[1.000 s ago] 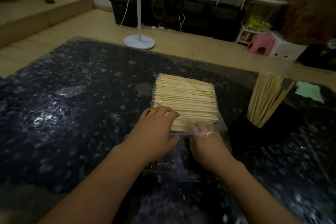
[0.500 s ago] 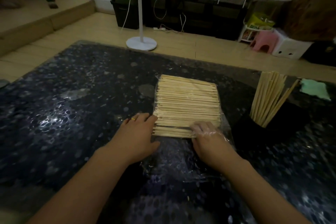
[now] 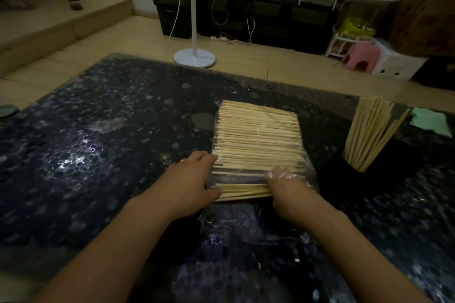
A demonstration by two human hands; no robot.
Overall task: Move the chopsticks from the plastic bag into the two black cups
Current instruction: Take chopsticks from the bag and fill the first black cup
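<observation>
A: Head view first. Where are the chopsticks (image 3: pixel 257 140) lying?

B: In a flat layer inside the clear plastic bag (image 3: pixel 248 224), near the middle of the dark speckled desk (image 3: pixel 98 145). Their long axis runs left to right, parallel to the near edge of the desk, row behind row toward the far edge.

A: And the hands?

B: The left hand (image 3: pixel 189 184) rests at the left ends of the nearest sticks, fingers bent against them and thumb touching the lowest few. The right hand (image 3: pixel 288 187) is inside the bag's open mouth, its fingers curled over a small bundle of the nearest sticks under the film. The picture is dim, so the right hand probably grips that bundle rather than merely pressing it.

A: The cups?

B: One black cup (image 3: pixel 344 177) stands toward the right edge of the desk, already holding a fan of upright chopsticks (image 3: pixel 369 135) that lean right. It blends into the dark top; I cannot make out a second cup. A green cloth (image 3: pixel 429 122) lies at the far right corner.
</observation>
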